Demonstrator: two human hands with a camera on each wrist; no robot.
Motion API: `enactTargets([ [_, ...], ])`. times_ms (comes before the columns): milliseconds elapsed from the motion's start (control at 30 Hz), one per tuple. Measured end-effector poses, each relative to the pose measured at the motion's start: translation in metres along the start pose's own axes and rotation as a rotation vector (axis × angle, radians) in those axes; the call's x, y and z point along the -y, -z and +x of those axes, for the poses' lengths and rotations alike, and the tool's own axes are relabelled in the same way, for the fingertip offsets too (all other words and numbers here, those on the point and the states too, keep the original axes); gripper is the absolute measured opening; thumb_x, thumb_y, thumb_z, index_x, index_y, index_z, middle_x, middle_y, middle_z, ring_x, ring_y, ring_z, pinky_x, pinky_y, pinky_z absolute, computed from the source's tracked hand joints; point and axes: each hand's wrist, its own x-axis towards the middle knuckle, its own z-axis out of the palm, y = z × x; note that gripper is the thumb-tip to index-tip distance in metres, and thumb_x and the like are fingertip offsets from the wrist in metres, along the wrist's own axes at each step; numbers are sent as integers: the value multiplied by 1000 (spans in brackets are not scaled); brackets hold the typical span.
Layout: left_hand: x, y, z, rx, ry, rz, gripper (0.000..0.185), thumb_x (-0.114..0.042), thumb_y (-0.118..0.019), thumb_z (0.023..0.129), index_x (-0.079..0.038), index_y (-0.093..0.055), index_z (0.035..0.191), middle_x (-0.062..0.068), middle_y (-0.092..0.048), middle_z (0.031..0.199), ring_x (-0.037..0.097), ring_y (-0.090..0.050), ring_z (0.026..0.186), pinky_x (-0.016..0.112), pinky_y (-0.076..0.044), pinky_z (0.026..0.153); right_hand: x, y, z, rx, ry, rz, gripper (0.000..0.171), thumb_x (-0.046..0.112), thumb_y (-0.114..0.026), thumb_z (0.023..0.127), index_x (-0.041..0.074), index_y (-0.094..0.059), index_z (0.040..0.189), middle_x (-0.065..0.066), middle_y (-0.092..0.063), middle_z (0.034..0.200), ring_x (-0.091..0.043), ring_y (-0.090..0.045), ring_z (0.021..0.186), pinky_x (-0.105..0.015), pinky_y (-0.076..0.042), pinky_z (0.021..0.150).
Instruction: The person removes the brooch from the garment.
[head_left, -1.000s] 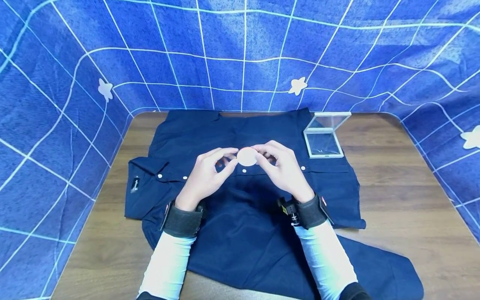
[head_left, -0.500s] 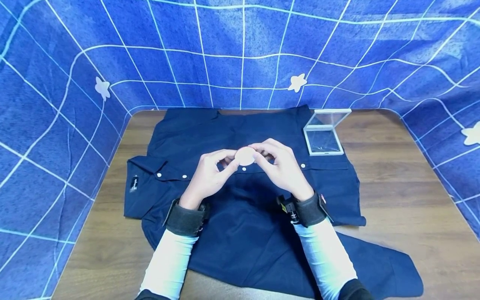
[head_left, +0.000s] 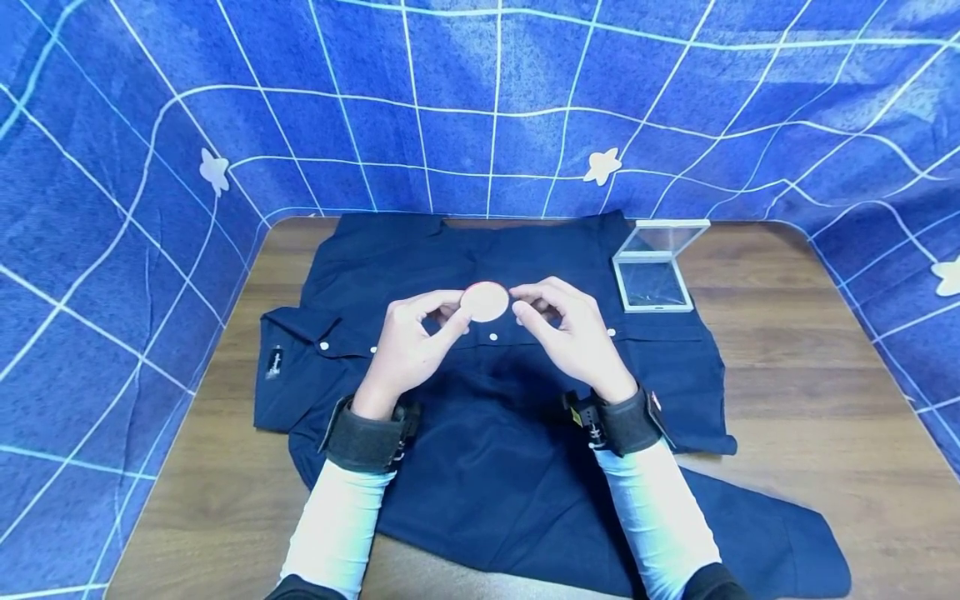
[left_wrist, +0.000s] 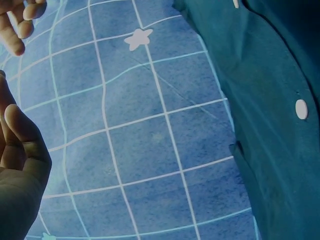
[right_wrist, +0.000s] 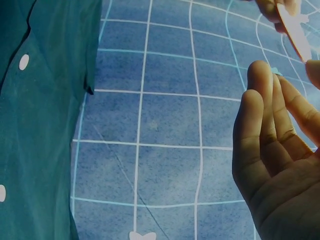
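A flat, pale round disc with a thin red rim (head_left: 484, 302) is held up over the dark navy shirt (head_left: 517, 417). My left hand (head_left: 414, 340) pinches its left edge between thumb and fingers. Just off the disc's right edge is my right hand (head_left: 567, 333), thumb and forefinger bent toward each other with a small gap and nothing visible between them. The right wrist view shows the disc (right_wrist: 294, 32) nearly edge-on, beyond the relaxed fingers of the right hand (right_wrist: 280, 145). In the left wrist view part of the left hand (left_wrist: 22, 165) shows, the disc hidden.
A square clear-lidded case (head_left: 654, 287) stands with its lid up on the shirt's right side. White buttons (head_left: 493, 337) run along the shirt, and its collar (head_left: 288, 367) lies at the left. A blue gridded cloth (head_left: 450, 100) surrounds the wooden table (head_left: 795, 367).
The right hand has let go of the disc and drawn slightly right. The left hand keeps hold of it and has tilted it, with its red rim showing more.
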Motion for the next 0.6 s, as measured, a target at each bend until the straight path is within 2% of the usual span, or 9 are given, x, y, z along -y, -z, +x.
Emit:
enactTargets([
  [267, -8, -1, -2, 6, 26, -15, 19, -1, -69, 88, 1, -73, 107, 11, -73, 77, 17, -67, 71, 21, -48, 61, 1, -4, -2, 44, 0, 52, 22, 13, -59, 98, 7, -68, 117, -6, -66, 93, -10, -65, 80, -23, -53, 70],
  [433, -13, -1, -3, 21, 40, -25, 20, -1, -68, 89, 2, -73, 108, 13, -73, 82, 18, -68, 75, 21, -51, 65, 6, -5, -2, 56, -8, 132, 25, 16, -57, 100, 6, -65, 121, -9, -70, 96, -11, -67, 80, -25, -55, 73],
  [500, -14, -2, -3, 26, 38, -21, 20, -1, -69, 88, 3, -73, 108, 14, -74, 85, 19, -68, 77, 24, -54, 71, 8, -5, -2, 58, -10, 160, 27, 18, -56, 100, 5, -64, 122, -9, -71, 95, -11, -68, 79, -25, -55, 73],
  [600, -15, -4, -4, 33, 33, -21, 22, 0, -70, 87, 3, -72, 108, 14, -74, 88, 19, -66, 77, 31, -55, 71, 8, -6, -2, 54, -3, 181, 28, 21, -56, 101, 5, -64, 122, -9, -71, 91, -12, -69, 78, -25, -55, 72],
])
